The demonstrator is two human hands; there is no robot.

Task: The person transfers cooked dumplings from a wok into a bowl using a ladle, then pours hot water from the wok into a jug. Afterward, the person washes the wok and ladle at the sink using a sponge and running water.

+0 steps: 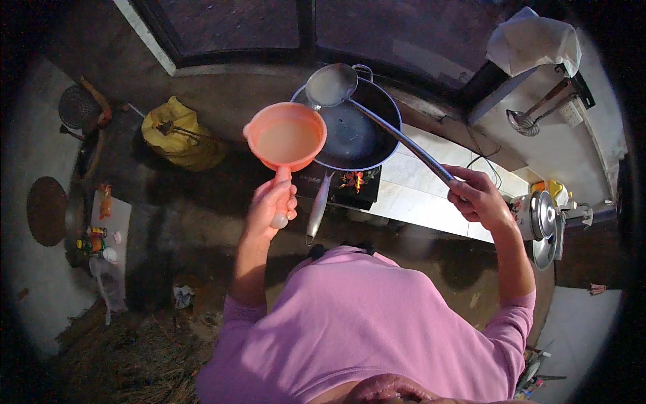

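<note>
My left hand grips the handle of an orange plastic dipper, which is partly filled with a pale, cloudy liquid. In my right hand is the long metal handle of a ladle, its bowl held over the far side of a wok and holding some whitish liquid. The dark wok has a blue rim, a far loop and a long metal handle pointing toward me. A thin cloudy liquid seems to lie in its bottom. Under the wok is a black cooktop with a flower print.
White tiles cover the counter right of the wok. A lidded pot stands at its right end. Metal skimmers hang on the right wall. A yellow sack sits at left, and dry brush lies on the floor.
</note>
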